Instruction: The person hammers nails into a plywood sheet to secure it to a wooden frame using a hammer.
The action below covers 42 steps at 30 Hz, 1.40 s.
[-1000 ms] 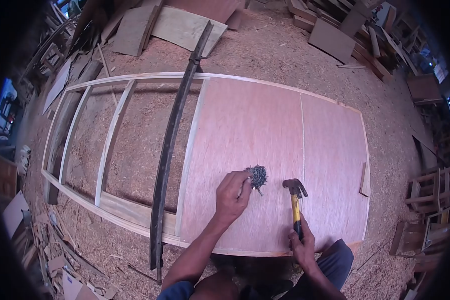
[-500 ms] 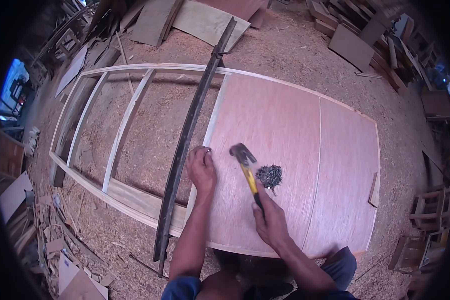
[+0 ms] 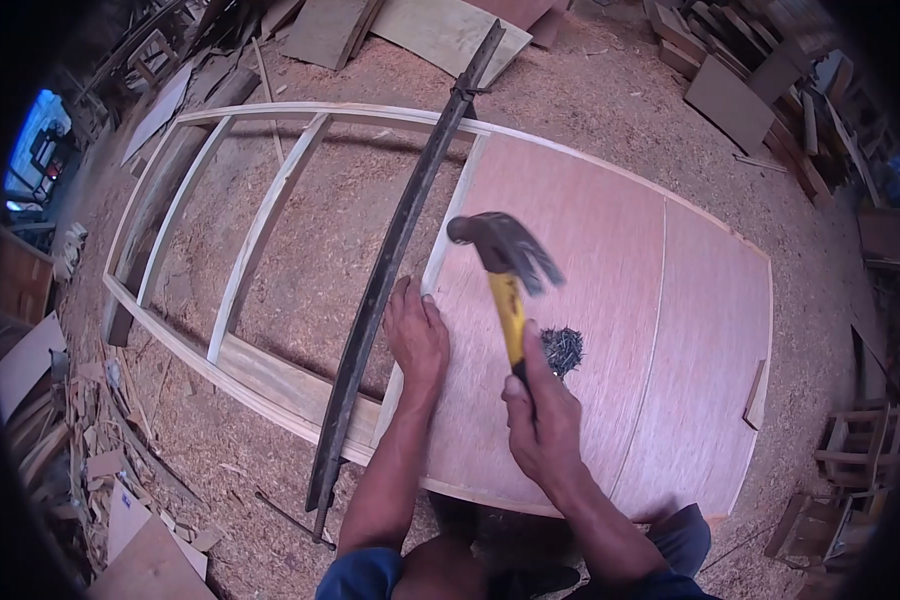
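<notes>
My right hand (image 3: pixel 548 425) is closed round the black grip of a claw hammer (image 3: pixel 508 310) with a yellow handle. The hammer's head is raised above the pink plywood panel (image 3: pixel 570 220), slightly blurred. My left hand (image 3: pixel 417 335) lies at the panel's left edge, its fingers bent over the pale wooden frame (image 3: pixel 460 200) and its thumb on the panel side. No nail can be made out at its fingertips. A pile of nails (image 3: pixel 563 350) sits on the plywood, just right of the hammer hand.
A long dark metal bar clamp (image 3: pixel 395 250) crosses the frame left of my left hand. Open frame bays with crossbars (image 3: pixel 270 220) extend leftward over the shavings-covered floor. A small wood strip (image 3: pixel 756 395) lies at the panel's right edge. Scrap boards (image 3: pixel 735 105) surround the work.
The hammer has risen and moved up from the panel, its head turned. My left hand has slid slightly back along the frame edge, its fingers no longer pinched at a nail. The view has shifted slightly.
</notes>
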Tool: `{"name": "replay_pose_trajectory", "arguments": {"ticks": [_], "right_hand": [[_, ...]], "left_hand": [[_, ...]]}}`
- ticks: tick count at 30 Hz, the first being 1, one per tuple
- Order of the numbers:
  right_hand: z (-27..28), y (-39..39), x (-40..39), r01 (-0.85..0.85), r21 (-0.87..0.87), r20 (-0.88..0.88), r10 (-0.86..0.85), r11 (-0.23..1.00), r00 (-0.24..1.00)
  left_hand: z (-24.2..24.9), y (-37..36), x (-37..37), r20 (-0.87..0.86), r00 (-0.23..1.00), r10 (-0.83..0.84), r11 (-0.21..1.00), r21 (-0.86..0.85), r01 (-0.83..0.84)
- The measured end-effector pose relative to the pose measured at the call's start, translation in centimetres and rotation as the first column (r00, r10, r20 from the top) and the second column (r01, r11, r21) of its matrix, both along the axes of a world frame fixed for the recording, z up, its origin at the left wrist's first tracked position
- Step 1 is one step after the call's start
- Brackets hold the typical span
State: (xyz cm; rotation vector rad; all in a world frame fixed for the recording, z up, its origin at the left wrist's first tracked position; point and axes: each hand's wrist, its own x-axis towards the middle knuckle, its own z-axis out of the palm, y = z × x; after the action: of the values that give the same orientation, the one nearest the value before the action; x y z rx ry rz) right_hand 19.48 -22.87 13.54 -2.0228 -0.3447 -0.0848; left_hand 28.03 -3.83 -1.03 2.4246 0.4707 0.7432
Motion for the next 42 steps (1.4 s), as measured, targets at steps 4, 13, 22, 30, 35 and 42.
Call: {"name": "replay_pose_trajectory", "arguments": {"ticks": [4, 13, 22, 30, 35, 42], "right_hand": [[-3.5, -0.3, -0.6, -0.025, -0.113, 0.032, 0.029, 0.993, 0.999], [-1.6, 0.4, -0.3, 0.013, 0.010, 0.189, -0.015, 1.000, 0.982], [-2.0, 1.1, 0.3, -0.042, 0.000, 0.001, 0.042, 0.999, 0.999], [-2.9, 1.2, 2.6, -0.076, -0.164, -0.180, 0.046, 0.984, 0.983], [-5.5, 0.8, 1.1, -0.026, -0.146, 0.065, 0.036, 0.989, 0.997], [-5.1, 0.7, 2.4, -0.098, -0.316, -0.038, 0.090, 0.944, 0.995]], "left_hand": [[2.0, 0.4, -2.0, -0.292, 0.955, 0.057, 0.998, 0.001, -0.059], [2.9, 0.6, -2.0, -0.482, 0.875, 0.032, 0.986, -0.129, -0.107], [2.8, 0.8, -2.6, -0.563, 0.826, 0.024, 0.981, -0.148, -0.129], [2.4, 1.1, -1.4, -0.536, 0.844, 0.033, 0.982, -0.139, -0.127], [2.6, 1.2, -1.7, -0.520, 0.854, 0.034, 0.981, -0.145, -0.128], [2.2, 1.1, -1.7, -0.505, 0.862, 0.037, 0.986, -0.125, -0.115]]}}
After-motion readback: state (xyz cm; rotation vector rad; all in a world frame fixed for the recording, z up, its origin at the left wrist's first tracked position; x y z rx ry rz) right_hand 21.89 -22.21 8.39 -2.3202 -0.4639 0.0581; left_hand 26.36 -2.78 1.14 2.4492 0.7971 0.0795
